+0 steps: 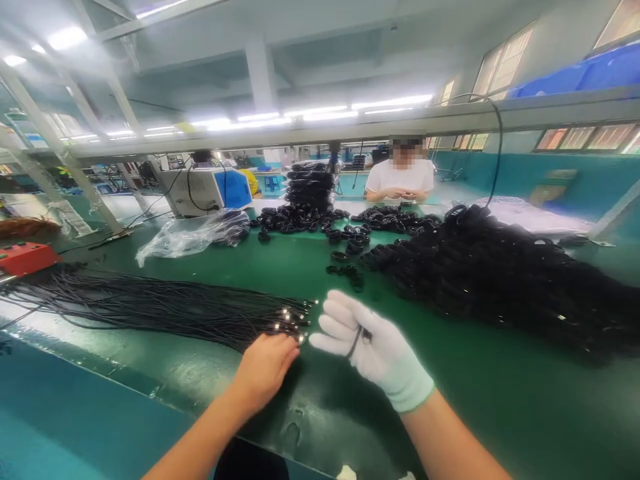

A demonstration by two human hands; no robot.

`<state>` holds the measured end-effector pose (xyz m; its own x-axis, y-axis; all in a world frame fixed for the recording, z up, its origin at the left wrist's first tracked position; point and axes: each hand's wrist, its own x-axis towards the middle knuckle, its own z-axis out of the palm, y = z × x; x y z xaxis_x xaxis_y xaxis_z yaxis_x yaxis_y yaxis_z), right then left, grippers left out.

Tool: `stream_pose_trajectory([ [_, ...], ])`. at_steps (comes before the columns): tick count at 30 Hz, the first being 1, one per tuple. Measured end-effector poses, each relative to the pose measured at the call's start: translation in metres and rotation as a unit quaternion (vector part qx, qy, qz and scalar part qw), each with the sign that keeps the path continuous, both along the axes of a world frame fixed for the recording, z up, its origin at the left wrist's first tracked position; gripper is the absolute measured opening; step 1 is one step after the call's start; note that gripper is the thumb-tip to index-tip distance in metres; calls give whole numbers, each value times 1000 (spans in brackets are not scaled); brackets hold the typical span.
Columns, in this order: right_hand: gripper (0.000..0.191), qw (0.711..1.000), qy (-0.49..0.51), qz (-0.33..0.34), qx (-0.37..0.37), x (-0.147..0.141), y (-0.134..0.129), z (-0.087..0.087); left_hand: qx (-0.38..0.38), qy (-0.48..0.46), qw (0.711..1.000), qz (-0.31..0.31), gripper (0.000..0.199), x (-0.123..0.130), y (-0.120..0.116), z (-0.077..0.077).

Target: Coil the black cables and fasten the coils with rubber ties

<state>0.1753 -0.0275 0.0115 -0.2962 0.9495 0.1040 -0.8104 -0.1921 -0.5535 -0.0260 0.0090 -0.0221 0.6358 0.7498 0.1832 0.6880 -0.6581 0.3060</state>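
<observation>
My left hand (267, 370), bare, rests at the near side of the connector ends of a long bundle of black cables (165, 303). Its fingers are curled down together over cable ends, and the fingertips are partly hidden. Bright metal plugs (286, 315) show just beyond its knuckles. My right hand (367, 340) wears a white glove and is raised to the right of the plugs, palm turned towards me. Across its palm lies a short black cord-like piece (356, 341), held in the hand; its exact kind is unclear.
A large heap of coiled black cables (480, 267) covers the right side of the green table (210, 257). Smaller coils (295, 219), a clear plastic bag (195, 233) and a blue-and-grey machine (207, 190) stand behind. A red box (27, 259) sits left. Opposite sits a person (400, 177).
</observation>
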Motion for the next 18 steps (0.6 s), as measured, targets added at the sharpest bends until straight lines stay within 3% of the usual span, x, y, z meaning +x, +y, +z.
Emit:
stream_pose_trajectory([
  [3, 27, 998, -44, -48, -17, 0, 5, -9, 79, 54, 994, -57, 23, 6, -41, 9],
  [5, 31, 997, -77, 6, -12, -6, 2, -20, 117, 32, 988, -93, 24, 10, -54, 27],
  [8, 36, 983, -79, 167, 19, -19, -8, -32, 111, -25, 990, -85, 17, 12, -41, 61],
  [11, 45, 963, -40, 264, 18, -30, -19, -33, -29, -89, 992, -83, 12, 10, -13, 79],
  [13, 50, 956, -14, 294, 2, -34, -23, -31, -156, -150, 972, -95, 12, 11, 1, 77],
  [15, 52, 952, 11, 307, 1, -36, -24, -28, -247, -191, 944, -102, 13, 11, 9, 63],
  [18, 54, 965, 39, 259, 33, -33, -23, -23, -222, -158, 960, -71, 25, 6, 16, 36],
])
